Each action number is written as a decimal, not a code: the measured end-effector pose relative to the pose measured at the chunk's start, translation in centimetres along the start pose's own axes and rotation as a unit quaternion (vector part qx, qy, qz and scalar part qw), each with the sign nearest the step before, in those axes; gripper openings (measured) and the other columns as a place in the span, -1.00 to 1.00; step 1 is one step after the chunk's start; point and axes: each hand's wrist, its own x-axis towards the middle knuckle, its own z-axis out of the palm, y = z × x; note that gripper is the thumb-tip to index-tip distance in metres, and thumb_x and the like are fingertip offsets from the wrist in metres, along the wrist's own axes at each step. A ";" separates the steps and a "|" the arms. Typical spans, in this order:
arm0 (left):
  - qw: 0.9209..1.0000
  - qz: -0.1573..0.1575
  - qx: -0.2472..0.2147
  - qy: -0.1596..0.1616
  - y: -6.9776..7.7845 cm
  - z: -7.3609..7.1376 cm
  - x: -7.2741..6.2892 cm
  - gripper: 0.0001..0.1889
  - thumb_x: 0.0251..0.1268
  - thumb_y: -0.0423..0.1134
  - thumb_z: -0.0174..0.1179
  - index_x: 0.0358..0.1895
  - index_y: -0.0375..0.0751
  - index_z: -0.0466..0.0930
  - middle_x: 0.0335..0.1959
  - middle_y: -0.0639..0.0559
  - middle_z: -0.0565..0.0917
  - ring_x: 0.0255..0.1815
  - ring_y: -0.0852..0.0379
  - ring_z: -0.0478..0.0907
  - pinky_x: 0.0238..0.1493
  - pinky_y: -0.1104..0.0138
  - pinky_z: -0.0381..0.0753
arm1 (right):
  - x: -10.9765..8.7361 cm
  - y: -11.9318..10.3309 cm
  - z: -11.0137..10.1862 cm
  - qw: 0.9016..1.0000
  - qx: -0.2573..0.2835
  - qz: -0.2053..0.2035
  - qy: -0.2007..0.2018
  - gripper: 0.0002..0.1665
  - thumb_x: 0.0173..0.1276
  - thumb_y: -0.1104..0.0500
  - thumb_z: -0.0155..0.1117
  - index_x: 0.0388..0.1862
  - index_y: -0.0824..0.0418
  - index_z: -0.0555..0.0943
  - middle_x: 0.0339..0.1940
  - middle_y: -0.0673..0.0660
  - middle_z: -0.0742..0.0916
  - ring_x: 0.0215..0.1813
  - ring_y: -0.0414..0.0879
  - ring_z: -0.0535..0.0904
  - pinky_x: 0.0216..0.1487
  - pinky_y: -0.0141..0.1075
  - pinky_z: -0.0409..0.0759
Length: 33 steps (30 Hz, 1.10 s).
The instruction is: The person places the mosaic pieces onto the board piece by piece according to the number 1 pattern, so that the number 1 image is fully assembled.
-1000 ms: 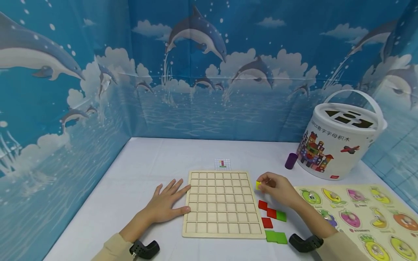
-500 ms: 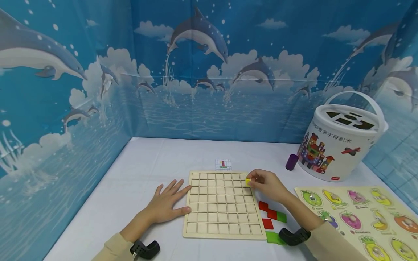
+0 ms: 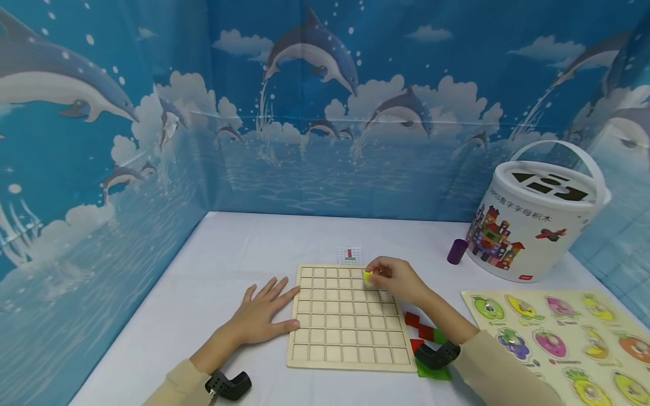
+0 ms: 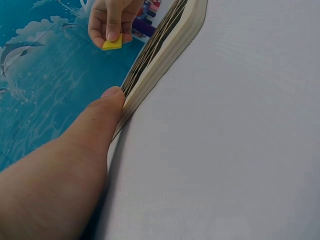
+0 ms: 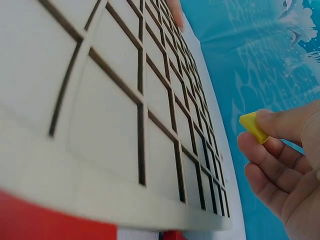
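A wooden grid board (image 3: 335, 316) lies flat on the white table, its square cells bare. My left hand (image 3: 264, 316) rests beside it with fingers spread, fingertips and thumb touching its left edge; the left wrist view shows the thumb (image 4: 107, 107) against that edge. Over the board's upper right cells, my right hand (image 3: 398, 277) pinches a yellow square tile (image 3: 368, 277) between thumb and fingers. In the right wrist view the yellow tile (image 5: 254, 127) is held above the board. Behind the board lies a small printed grid card (image 3: 350, 255) with a coloured figure.
Red tiles (image 3: 412, 320) and green tiles (image 3: 434, 372) lie right of the board, partly hidden by the right wrist camera. A purple cylinder (image 3: 457, 251) stands near a white bucket (image 3: 533, 220) with shape holes. A fruit picture sheet (image 3: 558, 338) lies at right.
My right hand has carried the yellow tile leftward, from beside the board's right edge to over its upper right cells. The left hand stays at the left edge.
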 end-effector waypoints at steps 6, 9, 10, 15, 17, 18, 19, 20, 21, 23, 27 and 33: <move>1.000 0.002 0.003 0.001 -0.1 0.0 0.0 -0.17 0.27 0.43 -0.04 0.55 0.17 0.11 0.56 -0.03 0.06 0.57 -0.12 -0.13 0.35 -0.30 -0.25 | 1.1 -0.4 0.9 1.000 0.002 -0.018 -0.013 -0.90 0.37 0.32 0.28 -0.15 0.29 0.64 -0.38 0.05 0.61 -0.36 -0.06 0.60 -0.32 -0.30 0.62; 1.000 0.003 0.004 0.002 -0.1 0.0 0.0 -0.18 0.28 0.43 -0.04 0.55 0.18 0.12 0.56 -0.03 0.06 0.57 -0.13 -0.13 0.35 -0.30 -0.24 | 1.8 -0.7 1.5 0.999 0.006 -0.030 -0.024 -0.91 0.38 0.32 0.26 -0.16 0.30 0.64 -0.38 0.06 0.62 -0.37 -0.03 0.61 -0.35 -0.27 0.61; 1.000 0.003 0.003 0.002 -0.1 0.0 0.0 -0.18 0.28 0.43 -0.04 0.55 0.18 0.12 0.56 -0.03 0.06 0.57 -0.13 -0.13 0.35 -0.30 -0.24 | 2.0 -0.8 1.7 0.999 0.005 -0.033 -0.027 -0.91 0.39 0.33 0.26 -0.16 0.30 0.64 -0.37 0.06 0.62 -0.38 -0.02 0.61 -0.36 -0.26 0.61; 1.000 0.000 0.003 0.000 0.0 0.0 0.0 -0.17 0.27 0.44 -0.05 0.55 0.18 0.11 0.57 -0.02 0.05 0.57 -0.12 -0.14 0.36 -0.29 -0.25 | 3.0 -1.2 2.5 0.998 -0.006 -0.041 -0.042 -0.91 0.39 0.31 0.26 -0.16 0.27 0.65 -0.37 0.03 0.62 -0.37 0.00 0.60 -0.37 -0.30 0.59; 1.000 -0.002 0.001 -0.001 0.1 -0.1 0.0 -0.17 0.27 0.44 -0.05 0.55 0.18 0.11 0.57 -0.02 0.05 0.57 -0.12 -0.14 0.36 -0.29 -0.25 | 3.2 -1.3 2.7 0.998 -0.010 -0.045 -0.047 -0.92 0.39 0.31 0.27 -0.17 0.26 0.65 -0.38 0.02 0.62 -0.39 0.00 0.59 -0.39 -0.31 0.58; 1.000 -0.003 0.001 -0.002 0.1 -0.1 0.0 -0.17 0.27 0.44 -0.05 0.55 0.18 0.11 0.57 -0.02 0.05 0.57 -0.11 -0.14 0.36 -0.29 -0.25 | 3.3 -1.4 2.8 0.998 -0.009 -0.046 -0.050 -0.92 0.39 0.31 0.26 -0.17 0.26 0.65 -0.39 0.02 0.62 -0.39 0.01 0.59 -0.40 -0.31 0.57; 1.000 -0.004 0.002 -0.002 0.1 -0.1 0.1 -0.17 0.27 0.44 -0.05 0.55 0.19 0.11 0.57 -0.01 0.05 0.57 -0.11 -0.14 0.36 -0.29 -0.25 | 3.4 -1.5 2.9 0.997 -0.008 -0.047 -0.053 -0.92 0.39 0.31 0.26 -0.16 0.26 0.65 -0.39 0.03 0.62 -0.40 0.01 0.59 -0.41 -0.31 0.56; 1.000 -0.004 0.001 -0.002 0.1 -0.1 0.1 -0.17 0.27 0.44 -0.05 0.54 0.19 0.11 0.57 -0.01 0.05 0.57 -0.11 -0.14 0.36 -0.29 -0.25 | 3.5 -1.5 3.0 0.997 -0.010 -0.050 -0.056 -0.91 0.40 0.31 0.25 -0.16 0.27 0.65 -0.38 0.03 0.63 -0.41 0.00 0.58 -0.42 -0.31 0.54; 1.000 -0.004 0.000 -0.001 0.1 -0.1 0.1 -0.17 0.26 0.44 -0.04 0.54 0.18 0.12 0.57 -0.02 0.05 0.57 -0.11 -0.14 0.36 -0.29 -0.25 | 3.6 -1.5 3.1 0.997 -0.013 -0.052 -0.060 -0.91 0.40 0.32 0.25 -0.15 0.27 0.65 -0.37 0.03 0.63 -0.41 -0.02 0.58 -0.42 -0.31 0.53; 1.000 -0.005 -0.001 -0.001 0.1 -0.1 0.1 -0.17 0.26 0.44 -0.04 0.54 0.18 0.12 0.57 -0.02 0.06 0.57 -0.12 -0.14 0.36 -0.29 -0.25 | 3.8 -1.7 3.3 0.996 -0.022 -0.048 -0.072 -0.90 0.40 0.32 0.25 -0.14 0.25 0.65 -0.35 0.02 0.63 -0.40 -0.07 0.56 -0.40 -0.32 0.53; 1.000 -0.007 -0.001 0.000 0.1 0.0 0.0 -0.17 0.27 0.44 -0.04 0.54 0.19 0.12 0.57 -0.02 0.06 0.57 -0.12 -0.14 0.36 -0.29 -0.26 | 4.2 -1.9 3.8 0.992 -0.053 -0.053 -0.102 -0.87 0.40 0.32 0.24 -0.11 0.21 0.65 -0.32 -0.02 0.63 -0.41 -0.17 0.51 -0.35 -0.31 0.53; 1.000 -0.003 -0.001 0.004 0.1 0.1 0.1 -0.18 0.28 0.43 -0.04 0.54 0.17 0.13 0.56 -0.03 0.06 0.57 -0.13 -0.13 0.36 -0.30 -0.25 | 4.5 -2.1 4.5 0.985 -0.093 -0.082 -0.122 -0.84 0.38 0.35 0.25 -0.12 0.20 0.67 -0.32 -0.04 0.63 -0.40 -0.19 0.47 -0.32 -0.31 0.51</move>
